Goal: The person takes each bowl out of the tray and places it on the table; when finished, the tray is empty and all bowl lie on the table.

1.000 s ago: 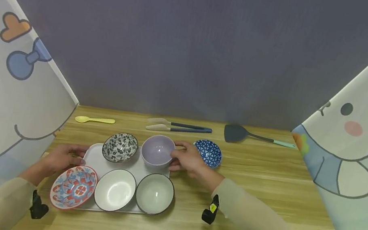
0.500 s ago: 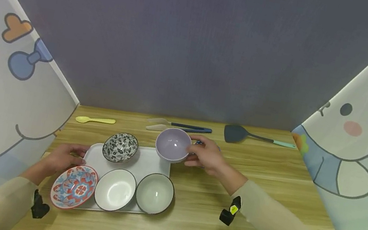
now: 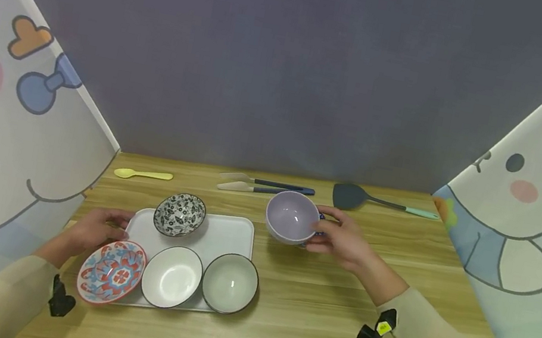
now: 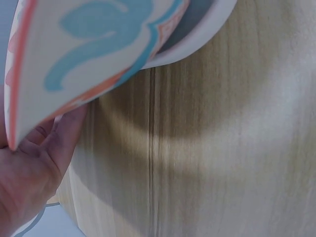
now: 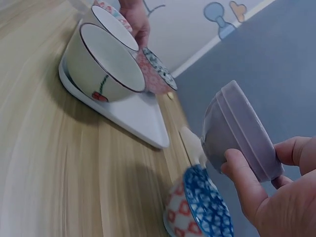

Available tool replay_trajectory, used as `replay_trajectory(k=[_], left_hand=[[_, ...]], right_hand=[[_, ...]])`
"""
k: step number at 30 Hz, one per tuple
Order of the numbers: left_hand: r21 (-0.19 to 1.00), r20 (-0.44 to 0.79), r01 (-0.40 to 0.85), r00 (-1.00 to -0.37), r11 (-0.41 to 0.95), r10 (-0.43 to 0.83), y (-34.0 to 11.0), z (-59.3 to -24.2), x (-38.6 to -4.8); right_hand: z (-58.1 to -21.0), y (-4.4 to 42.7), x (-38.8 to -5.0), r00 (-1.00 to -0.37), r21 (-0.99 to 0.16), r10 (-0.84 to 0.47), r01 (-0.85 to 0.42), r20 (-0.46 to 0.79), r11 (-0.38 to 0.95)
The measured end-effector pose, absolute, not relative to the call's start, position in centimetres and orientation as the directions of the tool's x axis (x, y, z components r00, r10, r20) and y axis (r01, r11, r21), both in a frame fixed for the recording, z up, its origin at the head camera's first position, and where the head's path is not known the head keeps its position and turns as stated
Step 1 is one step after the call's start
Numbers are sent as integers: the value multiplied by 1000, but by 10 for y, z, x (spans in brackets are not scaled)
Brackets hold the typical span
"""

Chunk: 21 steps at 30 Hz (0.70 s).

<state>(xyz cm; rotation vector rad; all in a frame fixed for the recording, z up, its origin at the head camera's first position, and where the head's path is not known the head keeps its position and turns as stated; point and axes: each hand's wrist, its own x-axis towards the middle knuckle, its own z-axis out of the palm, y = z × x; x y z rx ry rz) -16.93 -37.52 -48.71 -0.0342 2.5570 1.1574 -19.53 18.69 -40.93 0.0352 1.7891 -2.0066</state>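
My right hand (image 3: 342, 241) pinches the rim and side of a plain purple bowl (image 3: 290, 215), raised off the table. A small bowl with a blue patterned inside (image 5: 207, 202) stands below it, mostly hidden in the head view. My left hand (image 3: 97, 229) touches the left edge of a white tray (image 3: 229, 234); its fingertips are partly hidden. The tray bears a black-and-white floral bowl (image 3: 179, 214), a white bowl (image 3: 172, 277) and a pale grey-green bowl (image 3: 230, 284). A red-and-blue patterned bowl (image 3: 111, 272) tilts over the tray's front left corner.
Along the back of the wooden table (image 3: 307, 332) lie a yellow spoon (image 3: 143, 174), tongs (image 3: 267, 188) and a dark spatula (image 3: 350, 196) with a mint handle. A grey wall (image 3: 287, 75) rises behind them, with cartoon-printed panels on both sides.
My right hand has lifted the purple bowl off the tray's back right and carried it right, over the blue patterned bowl. The left hand has stayed at the tray's edge.
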Motion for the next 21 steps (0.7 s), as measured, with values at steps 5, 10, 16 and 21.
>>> replay_trajectory(k=[5, 10, 16, 21], left_hand=[[738, -327, -187, -940, 648, 101, -375, -487, -171], [740, -320, -181, -942, 648, 103, -374, -489, -170], [734, -314, -172, -944, 656, 104, -374, -489, -171], [724, -307, -160, -946, 671, 106, -374, -488, -170]], right_hand=[[-405, 214, -193, -902, -936, -291, 349, -319, -56], [-402, 238, -190, -918, -942, -243, 334, -314, -44], [-405, 267, -187, -934, -946, -187, 320, -304, -59], [-410, 289, -187, -942, -943, -142, 319, -303, -99]])
